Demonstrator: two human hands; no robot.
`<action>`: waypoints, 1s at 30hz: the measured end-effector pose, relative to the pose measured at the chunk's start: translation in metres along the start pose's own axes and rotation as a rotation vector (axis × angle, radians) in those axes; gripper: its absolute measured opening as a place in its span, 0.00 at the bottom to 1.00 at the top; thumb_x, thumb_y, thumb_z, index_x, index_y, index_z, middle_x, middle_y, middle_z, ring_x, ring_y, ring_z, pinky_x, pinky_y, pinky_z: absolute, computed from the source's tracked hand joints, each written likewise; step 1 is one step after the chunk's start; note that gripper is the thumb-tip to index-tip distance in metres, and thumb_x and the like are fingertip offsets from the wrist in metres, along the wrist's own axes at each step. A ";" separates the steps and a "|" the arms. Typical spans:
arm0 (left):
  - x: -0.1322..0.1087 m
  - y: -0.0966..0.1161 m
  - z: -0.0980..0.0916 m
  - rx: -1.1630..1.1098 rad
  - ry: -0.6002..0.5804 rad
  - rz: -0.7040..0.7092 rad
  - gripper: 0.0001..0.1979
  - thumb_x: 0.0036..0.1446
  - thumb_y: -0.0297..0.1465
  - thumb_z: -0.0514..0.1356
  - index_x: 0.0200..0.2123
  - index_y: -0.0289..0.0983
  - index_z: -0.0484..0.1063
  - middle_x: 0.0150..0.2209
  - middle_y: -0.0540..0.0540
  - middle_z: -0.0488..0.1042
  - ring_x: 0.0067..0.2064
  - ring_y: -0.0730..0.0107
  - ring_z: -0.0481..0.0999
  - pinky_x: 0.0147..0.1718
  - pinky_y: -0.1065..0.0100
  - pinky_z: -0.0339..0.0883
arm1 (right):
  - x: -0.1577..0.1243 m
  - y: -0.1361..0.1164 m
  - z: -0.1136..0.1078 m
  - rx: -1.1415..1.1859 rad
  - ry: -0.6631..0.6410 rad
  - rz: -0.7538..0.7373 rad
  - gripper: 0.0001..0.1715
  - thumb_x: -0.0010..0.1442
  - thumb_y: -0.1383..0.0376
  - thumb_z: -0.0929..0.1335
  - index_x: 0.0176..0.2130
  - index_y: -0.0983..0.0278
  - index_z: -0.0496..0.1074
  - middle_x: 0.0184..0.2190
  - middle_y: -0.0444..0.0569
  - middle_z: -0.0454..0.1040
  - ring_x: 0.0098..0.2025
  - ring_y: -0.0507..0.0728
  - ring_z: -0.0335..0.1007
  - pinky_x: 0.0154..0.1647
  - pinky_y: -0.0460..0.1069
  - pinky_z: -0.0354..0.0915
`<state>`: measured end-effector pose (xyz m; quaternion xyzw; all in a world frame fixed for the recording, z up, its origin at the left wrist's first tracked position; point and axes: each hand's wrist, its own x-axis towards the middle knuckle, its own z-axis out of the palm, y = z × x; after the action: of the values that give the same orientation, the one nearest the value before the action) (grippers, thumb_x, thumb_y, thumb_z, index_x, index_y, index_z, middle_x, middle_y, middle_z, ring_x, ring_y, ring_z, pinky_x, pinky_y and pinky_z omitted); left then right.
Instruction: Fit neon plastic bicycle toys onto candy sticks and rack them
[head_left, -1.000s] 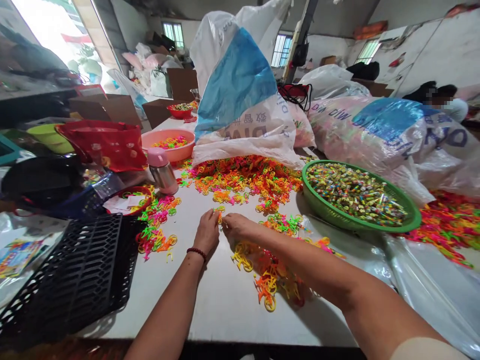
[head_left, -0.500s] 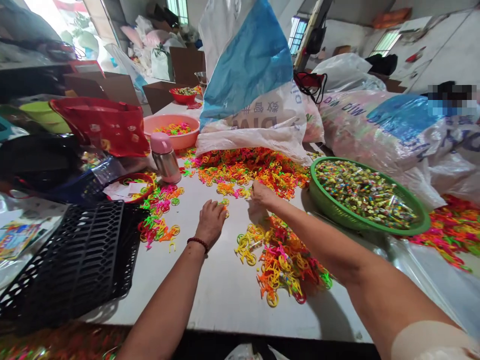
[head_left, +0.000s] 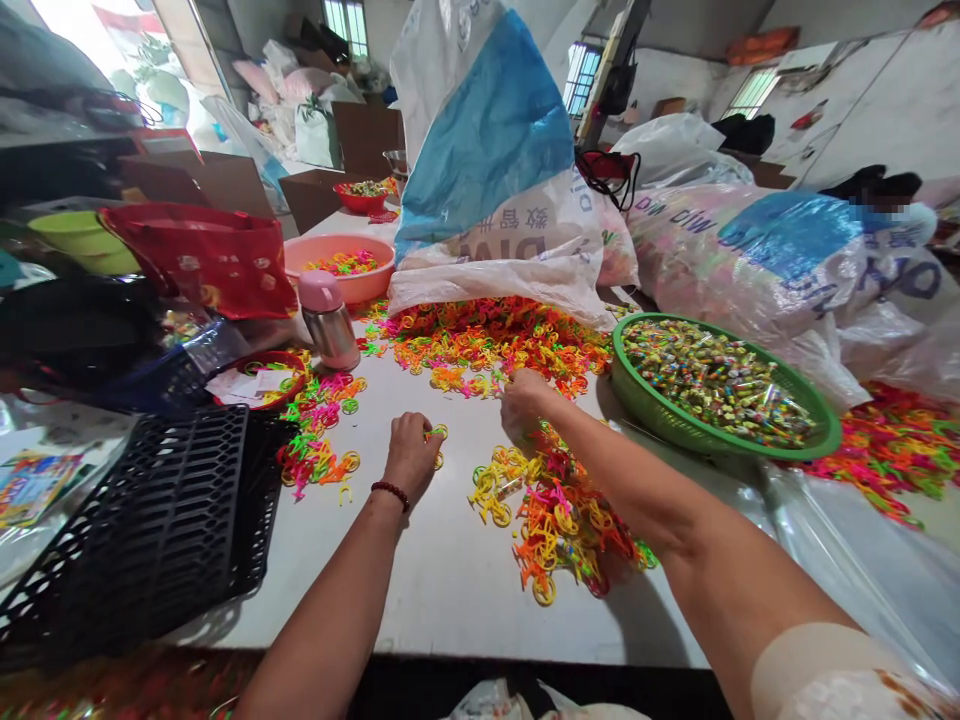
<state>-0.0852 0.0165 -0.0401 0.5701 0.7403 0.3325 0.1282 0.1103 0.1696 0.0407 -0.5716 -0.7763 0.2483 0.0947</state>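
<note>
My left hand rests on the white table, fingers curled around a small yellow-orange plastic piece. My right hand reaches forward, its fingers pinched at the near edge of the big heap of neon plastic pieces spilling from the white-and-blue sack. A smaller pile of assembled yellow, orange and pink pieces lies under my right forearm. Another small pile lies to the left of my left hand.
A green basket of wrapped candies sits right. A pink-lidded steel flask, pink basin, red bag and black crate stand left. Large filled sacks line the back right. A person sits far right.
My right hand left the left hand and reached forward to the heap's edge. My left hand drew back slightly toward me, keeping its small piece. The camera tilted a little.
</note>
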 end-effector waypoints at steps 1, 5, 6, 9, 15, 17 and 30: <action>0.000 0.001 -0.001 -0.010 -0.019 0.007 0.04 0.54 0.31 0.57 0.30 0.40 0.64 0.36 0.44 0.69 0.44 0.57 0.65 0.46 0.57 0.63 | -0.006 -0.002 -0.002 0.050 0.000 -0.003 0.15 0.63 0.59 0.68 0.43 0.68 0.73 0.39 0.48 0.75 0.39 0.56 0.72 0.39 0.51 0.70; -0.001 0.004 -0.006 -0.017 -0.082 0.056 0.04 0.55 0.30 0.56 0.35 0.39 0.66 0.37 0.43 0.71 0.44 0.58 0.67 0.46 0.58 0.63 | -0.040 -0.006 -0.010 0.235 -0.014 -0.016 0.10 0.60 0.63 0.66 0.32 0.67 0.71 0.24 0.44 0.71 0.23 0.48 0.64 0.26 0.44 0.61; -0.002 0.004 -0.007 0.001 -0.065 0.063 0.06 0.56 0.31 0.56 0.38 0.38 0.67 0.38 0.42 0.71 0.45 0.58 0.67 0.48 0.57 0.63 | -0.052 -0.007 -0.010 0.321 -0.019 -0.033 0.10 0.59 0.61 0.66 0.33 0.67 0.71 0.23 0.42 0.70 0.22 0.47 0.61 0.24 0.44 0.59; -0.006 0.008 -0.008 0.117 0.021 0.029 0.13 0.58 0.38 0.56 0.41 0.35 0.68 0.44 0.37 0.69 0.50 0.53 0.65 0.52 0.53 0.60 | -0.090 -0.005 -0.008 0.742 -0.051 -0.058 0.16 0.51 0.57 0.71 0.36 0.66 0.70 0.23 0.38 0.65 0.20 0.46 0.53 0.22 0.43 0.53; -0.015 0.020 -0.009 0.190 -0.073 -0.104 0.10 0.54 0.37 0.58 0.34 0.35 0.67 0.42 0.36 0.68 0.50 0.51 0.65 0.52 0.53 0.58 | -0.165 -0.007 0.004 1.298 -0.122 0.067 0.21 0.43 0.58 0.77 0.33 0.65 0.70 0.21 0.35 0.60 0.20 0.45 0.48 0.20 0.43 0.47; -0.018 0.024 -0.013 0.103 -0.052 -0.136 0.07 0.54 0.34 0.58 0.32 0.37 0.65 0.38 0.39 0.69 0.48 0.54 0.67 0.49 0.55 0.60 | -0.186 -0.011 0.010 1.349 -0.134 0.086 0.20 0.44 0.56 0.77 0.31 0.64 0.69 0.22 0.37 0.62 0.21 0.45 0.50 0.20 0.43 0.48; -0.099 0.053 -0.050 -1.162 -0.029 -0.456 0.17 0.55 0.42 0.61 0.38 0.40 0.60 0.22 0.58 0.64 0.20 0.78 0.66 0.24 0.70 0.68 | -0.225 -0.025 0.066 1.008 -0.218 -0.122 0.22 0.61 0.50 0.65 0.47 0.63 0.72 0.23 0.40 0.66 0.22 0.48 0.58 0.21 0.44 0.55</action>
<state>-0.0421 -0.0856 0.0130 0.2394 0.5397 0.6374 0.4951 0.1348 -0.0644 0.0265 -0.3794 -0.5975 0.6435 0.2914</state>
